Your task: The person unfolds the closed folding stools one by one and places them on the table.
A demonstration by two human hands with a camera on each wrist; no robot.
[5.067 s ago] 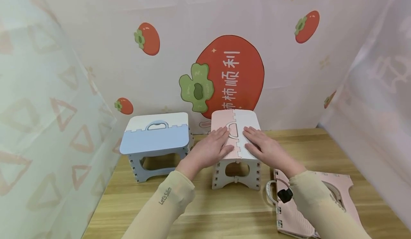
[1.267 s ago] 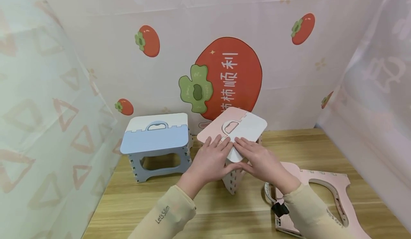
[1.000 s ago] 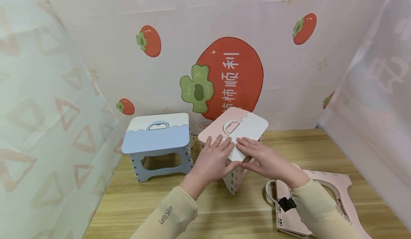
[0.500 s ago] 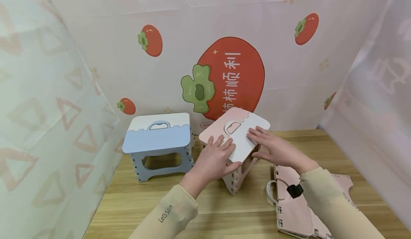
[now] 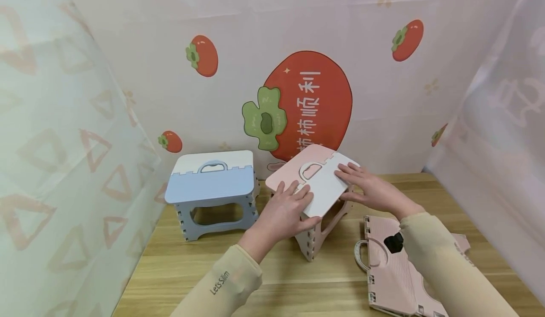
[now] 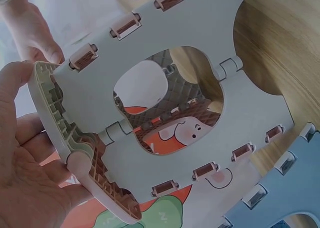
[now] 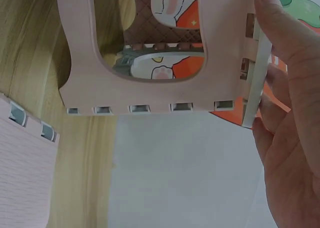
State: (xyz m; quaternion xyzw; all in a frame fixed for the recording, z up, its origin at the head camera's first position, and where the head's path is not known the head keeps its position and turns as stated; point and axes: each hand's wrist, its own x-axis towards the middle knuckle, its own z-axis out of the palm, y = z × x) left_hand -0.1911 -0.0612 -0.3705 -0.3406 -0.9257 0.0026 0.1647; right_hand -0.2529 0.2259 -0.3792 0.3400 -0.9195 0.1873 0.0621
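Note:
A folding stool (image 5: pixel 325 189) with a pink and white top and a pale handle stands unfolded in the middle, turned at an angle. My left hand (image 5: pixel 283 213) rests on the near left part of its top with fingers spread, the thumb by the near corner. On the right part of the white half lie the fingers of my right hand (image 5: pixel 372 191), thumb beside the edge. The left wrist view shows the stool's leg panel (image 6: pixel 180 32) and folding handle (image 6: pixel 80 160). In the right wrist view, its pink side frame (image 7: pixel 150 95) appears next to my thumb.
A blue and white folding stool (image 5: pixel 208 184) stands unfolded to the left. A folded pink stool (image 5: pixel 391 274) lies flat on the wooden table (image 5: pixel 298 288) at the right, partly under my right forearm. A printed cloth backdrop (image 5: pixel 362 4) closes off the back and sides.
Since about five seconds ago, the pink and white stool has turned at an angle. Over the last second my right hand slid from the near corner to its right edge; my left hand stayed.

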